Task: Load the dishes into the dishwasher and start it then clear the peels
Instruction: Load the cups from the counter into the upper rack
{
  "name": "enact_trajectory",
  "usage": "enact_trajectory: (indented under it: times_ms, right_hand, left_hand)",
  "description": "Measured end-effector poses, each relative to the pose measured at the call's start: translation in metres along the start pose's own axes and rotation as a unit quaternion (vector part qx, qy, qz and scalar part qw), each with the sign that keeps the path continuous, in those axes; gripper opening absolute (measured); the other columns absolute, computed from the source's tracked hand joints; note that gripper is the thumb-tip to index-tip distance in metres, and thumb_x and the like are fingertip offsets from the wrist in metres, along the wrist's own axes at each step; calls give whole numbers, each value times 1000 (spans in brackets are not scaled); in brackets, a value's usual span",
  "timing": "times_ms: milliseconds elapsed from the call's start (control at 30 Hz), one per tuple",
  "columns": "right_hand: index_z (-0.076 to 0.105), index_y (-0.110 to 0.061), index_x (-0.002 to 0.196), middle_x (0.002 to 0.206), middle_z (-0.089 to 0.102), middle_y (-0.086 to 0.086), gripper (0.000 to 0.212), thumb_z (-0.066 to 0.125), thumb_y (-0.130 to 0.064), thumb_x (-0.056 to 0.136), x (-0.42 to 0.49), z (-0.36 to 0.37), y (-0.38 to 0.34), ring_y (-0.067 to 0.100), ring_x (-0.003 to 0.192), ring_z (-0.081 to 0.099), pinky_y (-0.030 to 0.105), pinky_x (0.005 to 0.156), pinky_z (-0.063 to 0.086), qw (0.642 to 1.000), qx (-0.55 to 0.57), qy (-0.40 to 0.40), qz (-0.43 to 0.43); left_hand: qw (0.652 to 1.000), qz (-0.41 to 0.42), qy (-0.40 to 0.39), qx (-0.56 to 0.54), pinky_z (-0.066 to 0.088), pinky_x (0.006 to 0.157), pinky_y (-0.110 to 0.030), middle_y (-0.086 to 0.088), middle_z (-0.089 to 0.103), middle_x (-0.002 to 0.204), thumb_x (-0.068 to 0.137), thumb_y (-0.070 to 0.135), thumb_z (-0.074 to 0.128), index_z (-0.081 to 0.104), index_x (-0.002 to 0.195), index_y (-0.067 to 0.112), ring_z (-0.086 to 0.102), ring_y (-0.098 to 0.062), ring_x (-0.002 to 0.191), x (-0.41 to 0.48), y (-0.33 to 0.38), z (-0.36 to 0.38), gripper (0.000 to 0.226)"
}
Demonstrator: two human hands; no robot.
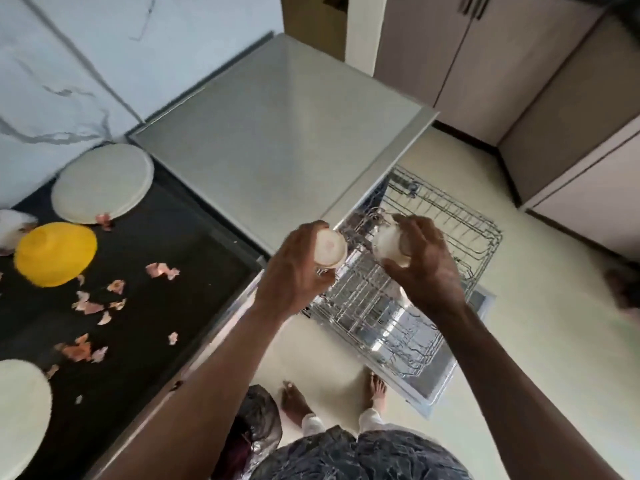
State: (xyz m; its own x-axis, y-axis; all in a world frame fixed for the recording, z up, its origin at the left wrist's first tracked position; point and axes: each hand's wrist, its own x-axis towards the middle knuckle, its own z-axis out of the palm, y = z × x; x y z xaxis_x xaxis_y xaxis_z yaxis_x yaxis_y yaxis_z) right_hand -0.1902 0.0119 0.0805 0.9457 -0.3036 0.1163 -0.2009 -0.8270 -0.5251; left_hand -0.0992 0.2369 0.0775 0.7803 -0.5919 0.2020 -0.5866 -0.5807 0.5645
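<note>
Loading: two small white ceramic cups over pulled-out wire dishwasher rack (408, 282).
Grip: left hand (294, 268) clasps cup (330, 249); right hand (420, 258) clasps another (388, 245).
Advice: seat mouths down between tines.
Pending: peels (86, 306), yellow bowl (55, 252), left of rack.

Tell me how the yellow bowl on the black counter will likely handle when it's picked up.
The yellow bowl sits upside down, so fingers probably must hook under its rim. It looks like thin plastic, likely light and not fragile. Its smooth dome may slip under a top grip. Peels lie beside it.

Yellow bowl (55, 253), white plates (103, 183), pinkish peels (90, 306) on black counter (138, 341).
</note>
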Motion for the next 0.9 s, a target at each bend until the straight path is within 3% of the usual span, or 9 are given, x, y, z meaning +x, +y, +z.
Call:
enact_trajectory:
  times_ms: [67,200,333,433,533,700,800,900]
  right_hand:
    - [47,-19,144,137,49,8,78,85,-27,76,-14,-6,44,31,116,54,45,81,57,999,-11,3,49]
    - [48,-19,142,140,48,11,76,85,-27,76,-18,12,106,34,122,51,47,90,54,992,-20,-50,118]
    - [47,-19,141,146,40,12,75,85,-25,77,-1,62,148,34,125,51,46,93,56,984,-10,-117,138]
    - [46,-21,140,139,44,11,74,85,-21,76,19,109,175,31,123,51,47,98,53,983,4,-138,122]
    - [44,-22,141,136,47,10,75,83,-18,77,38,149,192,30,119,55,41,92,54,981,9,-152,123]
    - [40,-17,142,135,46,12,81,85,-20,74,48,202,216,33,110,60,47,87,57,978,-35,-181,103]
    - [39,-13,144,132,46,15,83,84,-18,74,47,221,226,36,111,58,45,83,57,976,-49,-191,96]
    - [38,-11,145,133,46,15,84,83,-17,74,47,228,231,38,113,56,43,82,55,975,-64,-195,91]
  left_hand:
    - [999,22,-43,4,48,96,-26,-6,60,127,69,25,83,48,135,11,59,-22,113,20,20,39,76]
    - [991,12,-130,23,48,89,-17,-10,59,126,74,28,85,42,139,11,62,-21,109,48,25,121,80]
    - [983,-43,-175,26,60,83,-33,-11,58,127,70,23,88,41,136,12,64,-23,104,78,-2,194,81]
    - [979,-76,-186,39,60,83,-32,-14,53,131,71,21,87,39,134,14,64,-22,103,99,-33,237,80]
    - [973,-91,-204,60,56,73,-29,-13,54,128,75,17,84,38,136,15,63,-23,100,113,-63,271,77]
    - [966,-91,-225,89,50,70,-25,-7,56,128,73,17,85,36,138,17,63,-22,104,120,-97,320,80]
    - [967,-120,-209,84,46,65,-21,-5,58,126,75,21,84,37,137,15,64,-21,102,116,-106,340,78]
    - [970,-146,-181,71,44,70,-22,-5,57,128,77,24,83,39,138,12,63,-22,106,115,-108,348,76]
